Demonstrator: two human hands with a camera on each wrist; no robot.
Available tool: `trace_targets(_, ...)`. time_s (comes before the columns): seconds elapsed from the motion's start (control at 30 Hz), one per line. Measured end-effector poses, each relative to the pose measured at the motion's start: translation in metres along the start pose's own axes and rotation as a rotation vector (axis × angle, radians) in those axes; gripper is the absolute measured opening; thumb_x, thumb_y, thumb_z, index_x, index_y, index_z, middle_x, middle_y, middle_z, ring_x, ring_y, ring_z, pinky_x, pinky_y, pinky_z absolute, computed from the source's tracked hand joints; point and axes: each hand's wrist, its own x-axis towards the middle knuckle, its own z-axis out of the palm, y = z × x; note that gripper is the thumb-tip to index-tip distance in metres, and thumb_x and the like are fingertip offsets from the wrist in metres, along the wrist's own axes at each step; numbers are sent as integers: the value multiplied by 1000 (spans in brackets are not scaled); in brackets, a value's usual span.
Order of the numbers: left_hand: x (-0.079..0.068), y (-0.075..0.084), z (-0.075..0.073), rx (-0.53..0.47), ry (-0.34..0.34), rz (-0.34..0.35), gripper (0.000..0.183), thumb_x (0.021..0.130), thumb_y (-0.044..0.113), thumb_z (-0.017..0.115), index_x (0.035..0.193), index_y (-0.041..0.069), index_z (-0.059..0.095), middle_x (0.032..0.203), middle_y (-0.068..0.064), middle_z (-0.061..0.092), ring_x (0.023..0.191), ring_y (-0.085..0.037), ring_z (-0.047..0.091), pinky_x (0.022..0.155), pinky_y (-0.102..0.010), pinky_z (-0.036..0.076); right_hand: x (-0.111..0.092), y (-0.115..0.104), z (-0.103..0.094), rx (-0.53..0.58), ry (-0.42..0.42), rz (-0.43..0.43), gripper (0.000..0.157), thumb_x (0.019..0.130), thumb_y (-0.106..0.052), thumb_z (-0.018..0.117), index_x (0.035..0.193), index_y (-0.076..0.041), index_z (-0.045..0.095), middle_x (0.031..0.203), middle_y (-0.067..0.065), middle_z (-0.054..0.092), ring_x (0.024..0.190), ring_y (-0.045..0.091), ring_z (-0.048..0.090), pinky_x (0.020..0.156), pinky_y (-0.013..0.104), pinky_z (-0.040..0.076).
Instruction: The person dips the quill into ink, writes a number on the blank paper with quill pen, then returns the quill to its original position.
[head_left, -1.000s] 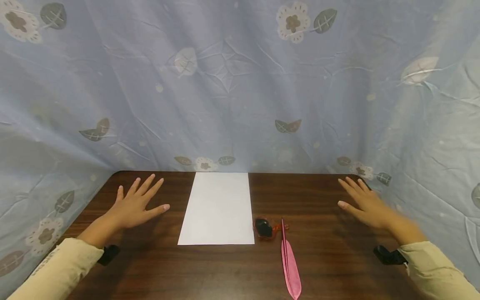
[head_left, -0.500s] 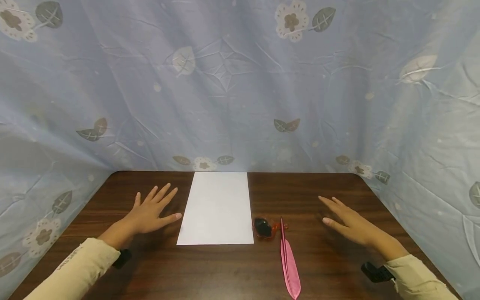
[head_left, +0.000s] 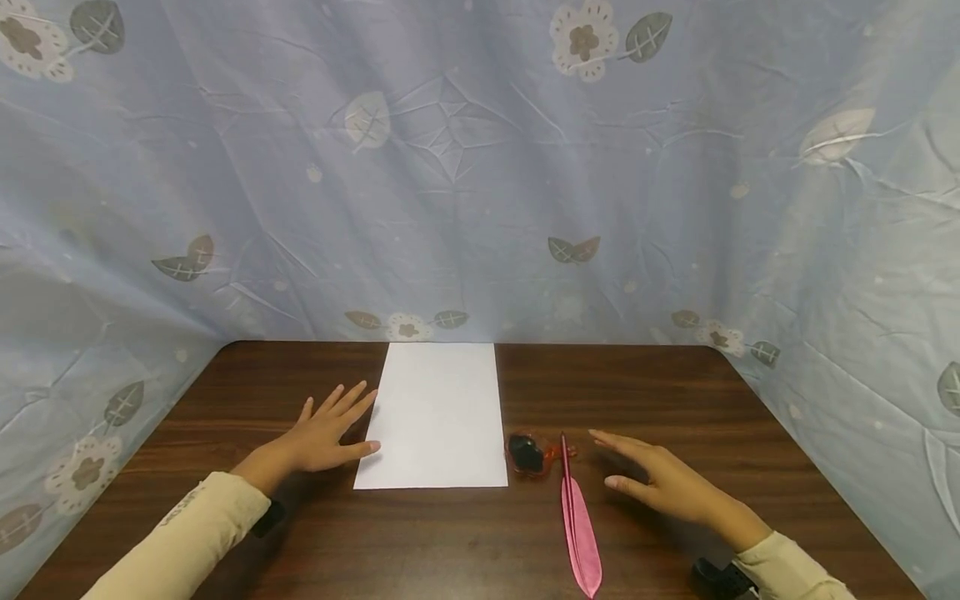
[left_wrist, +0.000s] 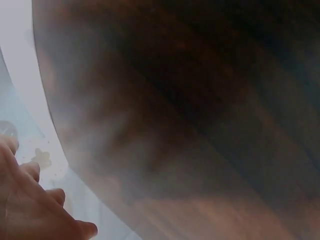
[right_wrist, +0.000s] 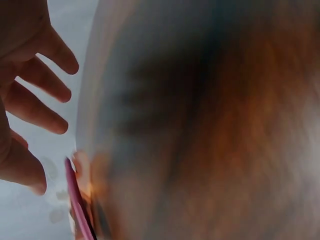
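A white sheet of paper (head_left: 435, 417) lies flat on the dark wooden table. My left hand (head_left: 318, 442) is at the paper's left edge, fingers spread, with the fingertips over that edge; whether they touch it I cannot tell. To the right of the paper are sunglasses (head_left: 527, 455) with dark lenses and an orange frame. A pen with a pink feather (head_left: 579, 533) lies with its shaft across their right end. My right hand (head_left: 660, 479) hovers to the right of the pen, fingers extended and nothing held. In the right wrist view, the pen's pink shaft (right_wrist: 75, 195) shows below the spread fingers.
The brown table (head_left: 420, 542) has rounded far corners. A pale blue curtain (head_left: 480, 208) with leaf and flower prints hangs behind it and along both sides. Black straps with cameras (head_left: 720, 577) sit at the wrists.
Both hands have moved inward and toward the near side: the left one rightward to the paper's edge, the right one leftward to beside the pen. Paper, sunglasses and pen have stayed put.
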Motion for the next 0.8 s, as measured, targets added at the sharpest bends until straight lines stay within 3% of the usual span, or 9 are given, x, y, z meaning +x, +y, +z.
trace_targets(0.27,2,0,7,-15,-48,27,84,89,56,57,153,12,24,159,-17,13,142,-50,7,101,-77,0,5,-7,19,22,3,-106,54,94,-27,62,144,-13,45,134,3,58,123,25,54,94,47,48)
trace_targets(0.47,2,-3,10,-44,-121,15,84,90,56,56,153,13,22,160,-15,10,143,-49,1,101,-77,-3,8,-10,24,21,-53,-93,50,96,-24,60,143,-16,47,139,1,54,124,30,51,95,53,45)
trace_targets(0.8,4,-7,13,-38,-161,1,86,89,57,57,153,12,23,160,-15,12,144,-47,1,101,-76,-5,13,-10,27,-32,-55,-85,47,93,-16,63,139,-20,52,134,-6,58,122,30,53,93,53,47)
